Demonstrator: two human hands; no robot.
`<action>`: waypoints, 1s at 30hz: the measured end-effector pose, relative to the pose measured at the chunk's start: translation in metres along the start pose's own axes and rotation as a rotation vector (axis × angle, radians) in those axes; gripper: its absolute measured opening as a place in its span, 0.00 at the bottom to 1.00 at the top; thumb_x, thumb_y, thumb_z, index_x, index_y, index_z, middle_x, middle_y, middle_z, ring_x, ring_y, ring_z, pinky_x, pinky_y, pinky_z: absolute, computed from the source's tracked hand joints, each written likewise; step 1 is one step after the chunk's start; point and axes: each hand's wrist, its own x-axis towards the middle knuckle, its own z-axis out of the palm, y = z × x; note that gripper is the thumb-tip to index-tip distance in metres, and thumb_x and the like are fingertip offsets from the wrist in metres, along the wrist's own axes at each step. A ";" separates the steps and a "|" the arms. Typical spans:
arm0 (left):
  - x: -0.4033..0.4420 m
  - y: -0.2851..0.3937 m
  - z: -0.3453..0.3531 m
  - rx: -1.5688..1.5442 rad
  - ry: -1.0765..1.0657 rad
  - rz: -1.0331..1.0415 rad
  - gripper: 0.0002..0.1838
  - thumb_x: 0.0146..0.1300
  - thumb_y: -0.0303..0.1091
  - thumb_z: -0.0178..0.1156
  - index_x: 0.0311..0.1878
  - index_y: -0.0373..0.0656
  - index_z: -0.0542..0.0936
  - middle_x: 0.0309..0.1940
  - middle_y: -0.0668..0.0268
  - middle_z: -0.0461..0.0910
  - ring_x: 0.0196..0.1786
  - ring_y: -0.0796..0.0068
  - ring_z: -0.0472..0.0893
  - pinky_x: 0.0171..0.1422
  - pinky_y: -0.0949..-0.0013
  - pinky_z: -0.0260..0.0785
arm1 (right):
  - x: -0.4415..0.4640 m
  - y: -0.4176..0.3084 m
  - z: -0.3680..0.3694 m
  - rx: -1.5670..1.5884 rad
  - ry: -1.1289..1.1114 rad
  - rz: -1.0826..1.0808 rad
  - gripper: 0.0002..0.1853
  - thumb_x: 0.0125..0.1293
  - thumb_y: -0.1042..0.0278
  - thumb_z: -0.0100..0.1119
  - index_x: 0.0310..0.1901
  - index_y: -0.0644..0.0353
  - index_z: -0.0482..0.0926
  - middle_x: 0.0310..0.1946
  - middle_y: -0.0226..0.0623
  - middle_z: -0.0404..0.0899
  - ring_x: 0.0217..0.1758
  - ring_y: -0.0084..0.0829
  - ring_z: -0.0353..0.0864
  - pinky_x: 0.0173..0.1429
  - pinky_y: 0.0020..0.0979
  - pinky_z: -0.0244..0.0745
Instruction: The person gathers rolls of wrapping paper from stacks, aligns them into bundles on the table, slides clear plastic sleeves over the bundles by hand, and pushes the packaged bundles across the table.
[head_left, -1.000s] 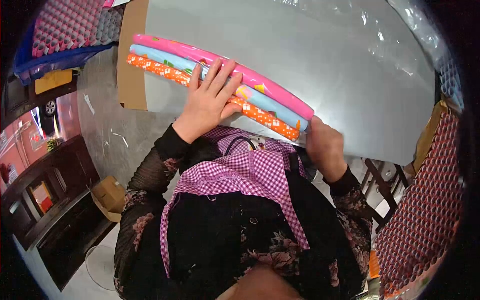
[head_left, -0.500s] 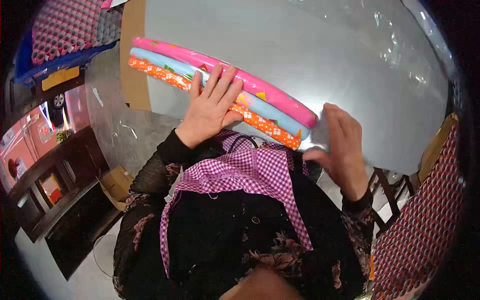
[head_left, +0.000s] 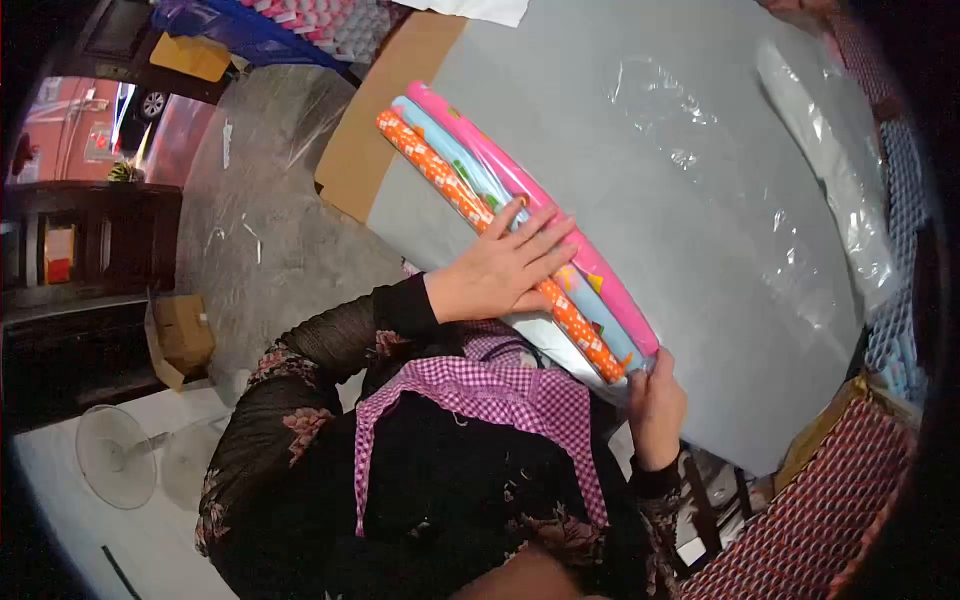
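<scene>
Three rolls of patterned wrapping paper lie side by side on the grey tabletop (head_left: 700, 250). They are a pink roll (head_left: 618, 285), a light blue roll (head_left: 450, 152) in the middle and an orange roll with white marks (head_left: 428, 162). Shiny clear plastic wrap (head_left: 634, 377) covers them. My left hand (head_left: 503, 265) rests flat across the rolls, fingers spread, hiding part of their middle. At their near right end my right hand (head_left: 658, 408) is closed, fingers pinched on the end of the plastic wrap.
Brown cardboard (head_left: 385, 120) lies under the rolls' far end. Clear plastic bags (head_left: 835, 170) lie on the table's right side. A blue crate (head_left: 245, 30) of pink rolls stands at upper left, stacked red-patterned rolls (head_left: 810, 500) at lower right. A cardboard box (head_left: 183, 335) sits on the floor.
My right hand, loosely open beside the rolls' end before, has closed on the plastic wrap there. The view has turned, so the rolls appear steeper. My left hand stays flat on them.
</scene>
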 end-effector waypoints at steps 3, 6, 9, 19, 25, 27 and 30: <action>0.001 -0.011 -0.004 -0.136 0.019 -0.008 0.41 0.64 0.62 0.53 0.72 0.43 0.65 0.75 0.55 0.59 0.77 0.52 0.58 0.79 0.42 0.40 | 0.003 0.000 -0.005 0.003 0.047 -0.046 0.13 0.64 0.73 0.54 0.50 0.63 0.70 0.29 0.60 0.78 0.34 0.61 0.79 0.36 0.52 0.71; -0.003 -0.042 -0.015 -0.014 0.026 -0.074 0.39 0.63 0.58 0.56 0.70 0.40 0.67 0.74 0.54 0.61 0.77 0.51 0.58 0.79 0.43 0.44 | 0.009 0.004 -0.008 -0.027 0.069 -0.095 0.10 0.64 0.73 0.55 0.45 0.63 0.69 0.28 0.59 0.77 0.33 0.61 0.78 0.35 0.53 0.70; -0.006 -0.091 -0.020 0.153 -0.001 -0.156 0.39 0.64 0.57 0.55 0.70 0.40 0.66 0.74 0.55 0.60 0.77 0.52 0.58 0.78 0.43 0.42 | 0.014 0.010 -0.008 -0.042 0.098 -0.150 0.09 0.64 0.73 0.56 0.43 0.63 0.68 0.27 0.59 0.76 0.33 0.61 0.78 0.34 0.53 0.70; -0.055 -0.176 -0.008 0.031 0.335 -0.452 0.31 0.70 0.44 0.54 0.71 0.37 0.65 0.72 0.51 0.64 0.76 0.54 0.60 0.78 0.50 0.47 | 0.025 0.025 -0.011 -0.051 0.067 -0.127 0.12 0.63 0.73 0.59 0.46 0.64 0.70 0.26 0.54 0.76 0.27 0.52 0.78 0.32 0.44 0.71; -0.084 -0.212 0.004 -0.207 0.567 -0.525 0.27 0.69 0.41 0.55 0.67 0.37 0.68 0.66 0.51 0.71 0.69 0.48 0.68 0.71 0.55 0.60 | 0.035 0.036 -0.014 -0.043 0.046 -0.170 0.13 0.63 0.72 0.59 0.46 0.65 0.70 0.26 0.51 0.73 0.26 0.47 0.73 0.31 0.40 0.69; -0.072 -0.202 -0.003 -0.089 0.476 -0.473 0.29 0.70 0.44 0.55 0.69 0.40 0.67 0.69 0.54 0.68 0.72 0.50 0.65 0.73 0.53 0.56 | 0.038 0.034 -0.016 -0.038 0.054 -0.172 0.12 0.63 0.72 0.58 0.45 0.65 0.70 0.25 0.52 0.72 0.27 0.47 0.73 0.32 0.41 0.69; -0.042 -0.174 -0.010 0.041 0.330 -0.290 0.33 0.70 0.52 0.54 0.73 0.45 0.64 0.74 0.60 0.63 0.76 0.53 0.60 0.77 0.49 0.49 | 0.038 0.027 -0.021 -0.027 0.051 -0.165 0.13 0.63 0.71 0.57 0.47 0.64 0.71 0.27 0.52 0.73 0.30 0.49 0.75 0.36 0.41 0.71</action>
